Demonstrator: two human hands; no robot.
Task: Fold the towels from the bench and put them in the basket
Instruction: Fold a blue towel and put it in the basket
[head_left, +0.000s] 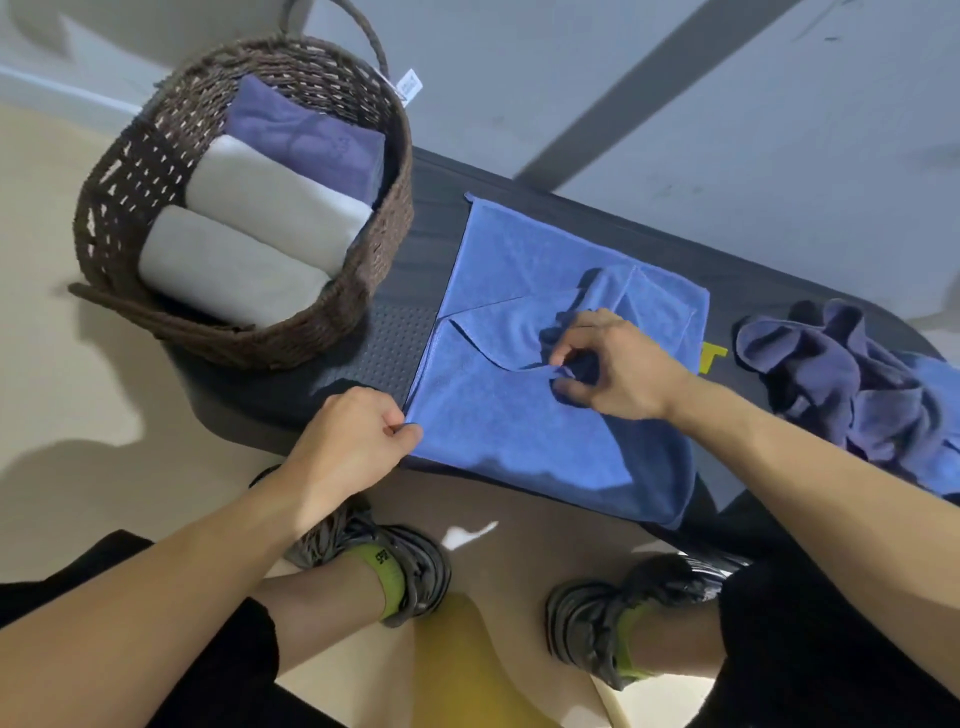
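Observation:
A bright blue towel (524, 260) lies spread across the dark bench (374, 338), partly folded, its near edge hanging over the front. My left hand (353, 441) pinches the towel's near left corner at the bench edge. My right hand (618, 364) pinches a bunched fold near the towel's middle. A brown woven basket (135, 156) stands on the bench's left end. It holds two folded grey towels (270, 202) and a folded dark blue one (306, 135). A crumpled heap of dark blue towels (852, 384) lies at the right.
My two feet in grey shoes (415, 566) with green socks stand on the beige floor below the bench. A grey wall (623, 78) runs behind the bench. A white tag (409, 85) hangs from the basket's rim.

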